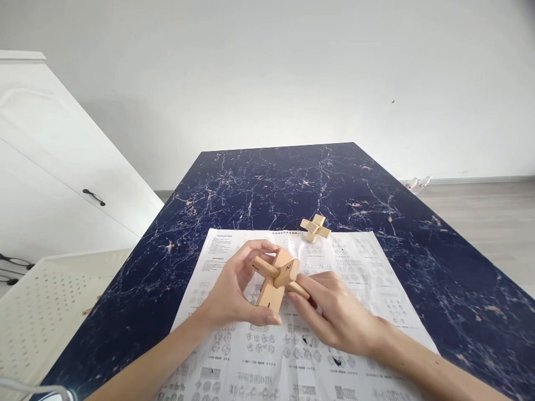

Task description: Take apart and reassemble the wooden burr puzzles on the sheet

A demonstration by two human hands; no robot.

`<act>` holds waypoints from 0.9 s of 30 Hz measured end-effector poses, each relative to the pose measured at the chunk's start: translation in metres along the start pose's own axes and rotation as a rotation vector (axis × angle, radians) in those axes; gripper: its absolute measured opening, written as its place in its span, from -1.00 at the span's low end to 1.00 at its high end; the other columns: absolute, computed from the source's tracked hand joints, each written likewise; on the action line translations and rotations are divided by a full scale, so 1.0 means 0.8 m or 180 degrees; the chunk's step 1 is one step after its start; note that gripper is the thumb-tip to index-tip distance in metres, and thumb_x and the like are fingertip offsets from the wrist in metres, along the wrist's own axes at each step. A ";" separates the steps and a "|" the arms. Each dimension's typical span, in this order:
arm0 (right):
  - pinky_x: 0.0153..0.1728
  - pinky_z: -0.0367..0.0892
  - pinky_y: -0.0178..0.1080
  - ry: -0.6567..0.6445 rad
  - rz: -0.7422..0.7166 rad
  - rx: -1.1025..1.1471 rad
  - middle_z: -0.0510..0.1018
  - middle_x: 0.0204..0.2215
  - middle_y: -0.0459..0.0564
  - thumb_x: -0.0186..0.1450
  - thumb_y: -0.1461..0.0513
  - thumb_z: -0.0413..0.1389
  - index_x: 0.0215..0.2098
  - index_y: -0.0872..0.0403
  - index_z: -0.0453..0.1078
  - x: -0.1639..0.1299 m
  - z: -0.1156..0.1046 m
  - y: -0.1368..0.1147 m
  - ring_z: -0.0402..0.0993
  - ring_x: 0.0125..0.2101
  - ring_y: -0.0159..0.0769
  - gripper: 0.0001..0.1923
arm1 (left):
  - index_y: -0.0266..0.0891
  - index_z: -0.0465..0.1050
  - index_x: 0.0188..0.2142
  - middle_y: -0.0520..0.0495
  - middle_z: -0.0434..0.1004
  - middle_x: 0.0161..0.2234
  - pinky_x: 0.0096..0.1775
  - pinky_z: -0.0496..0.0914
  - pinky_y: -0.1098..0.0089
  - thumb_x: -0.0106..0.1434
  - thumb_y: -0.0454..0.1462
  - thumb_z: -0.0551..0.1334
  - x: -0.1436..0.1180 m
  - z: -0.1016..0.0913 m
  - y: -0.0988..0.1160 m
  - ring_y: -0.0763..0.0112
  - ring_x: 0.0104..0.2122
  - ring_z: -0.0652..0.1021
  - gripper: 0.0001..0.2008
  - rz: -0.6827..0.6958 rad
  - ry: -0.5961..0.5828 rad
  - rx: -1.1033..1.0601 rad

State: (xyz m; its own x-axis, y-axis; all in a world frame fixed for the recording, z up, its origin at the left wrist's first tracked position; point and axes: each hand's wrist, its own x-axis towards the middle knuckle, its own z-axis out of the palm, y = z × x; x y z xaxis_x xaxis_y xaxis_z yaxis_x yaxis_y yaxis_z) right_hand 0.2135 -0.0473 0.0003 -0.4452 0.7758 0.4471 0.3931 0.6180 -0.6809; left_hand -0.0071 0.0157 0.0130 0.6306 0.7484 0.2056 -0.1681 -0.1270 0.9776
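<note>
Several interlocked wooden bars form a cross-shaped burr puzzle (pixel 277 275), tilted just above the printed sheet, with dark marks on some bar faces. My left hand (pixel 238 289) is closed around its left side, fingers behind and thumb along the lower bar. The fingers of my right hand (pixel 334 306) pinch the bar that sticks out at the lower right. Past the hands, a second, smaller wooden burr puzzle (pixel 315 228) rests at the sheet's far edge. Under both hands lies the large paper sheet (pixel 234 367), printed with text and rows of small diagrams.
The sheet lies on a dark blue marble-patterned table (pixel 259 184). A white cabinet (pixel 62 139) with a black handle stands to the left, beside a perforated cream surface (pixel 50 301). Behind the table is a pale wall (pixel 259 72). Small clear objects (pixel 418 184) show beyond the right edge.
</note>
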 end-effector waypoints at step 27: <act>-0.46 0.11 -0.24 -0.0060 0.0581 0.0193 0.34 -0.49 -0.16 0.58 0.17 -0.10 -0.32 0.02 0.21 0.004 -0.004 0.006 0.19 -0.52 -0.37 -0.72 | 0.01 0.38 0.24 -0.16 0.51 0.17 0.18 0.44 0.01 -0.09 -0.07 0.70 -0.005 -0.001 0.006 -0.03 0.12 0.56 -0.06 -0.0047 0.0195 0.0691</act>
State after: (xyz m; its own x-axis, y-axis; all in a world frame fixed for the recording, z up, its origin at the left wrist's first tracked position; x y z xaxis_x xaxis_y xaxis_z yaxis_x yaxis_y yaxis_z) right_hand 0.2166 -0.0416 0.0004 -0.3861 0.8714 0.3026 0.4198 0.4581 -0.7836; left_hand -0.0112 0.0126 0.0168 0.5833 0.7886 0.1946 0.0119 -0.2478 0.9687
